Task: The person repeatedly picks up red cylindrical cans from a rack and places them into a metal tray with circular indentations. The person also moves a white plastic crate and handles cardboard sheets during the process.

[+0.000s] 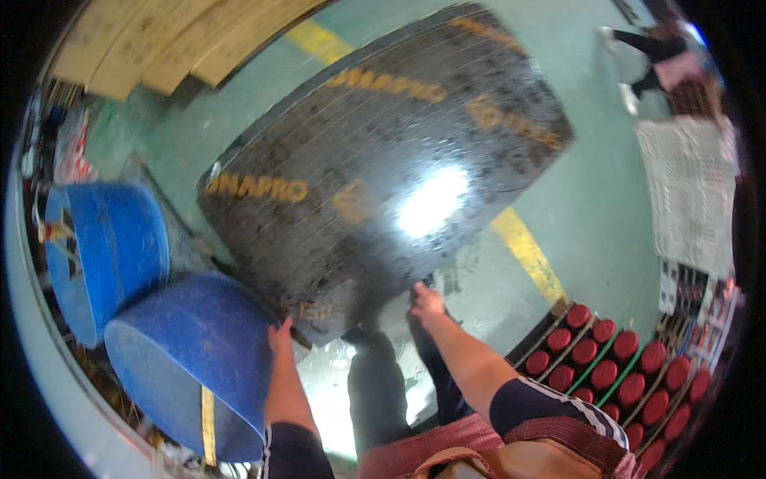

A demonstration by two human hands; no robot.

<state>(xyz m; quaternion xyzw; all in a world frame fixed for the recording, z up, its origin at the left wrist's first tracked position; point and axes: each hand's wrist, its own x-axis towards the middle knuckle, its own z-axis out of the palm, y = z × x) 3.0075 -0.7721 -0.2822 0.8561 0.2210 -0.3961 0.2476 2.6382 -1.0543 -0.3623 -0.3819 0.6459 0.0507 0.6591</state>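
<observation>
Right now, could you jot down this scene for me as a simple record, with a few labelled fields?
Main item: large dark panel with orange-yellow printing and a bright glare patch
Left hand: at the panel's near-left corner; exact grip unclear
Right hand: at its near edge, farther right; exact grip unclear
Left side: dark blue tub and lighter blue tub
Lower right: rows of red round-topped items
Floor: green, with yellow markings
Upper right: another person
</observation>
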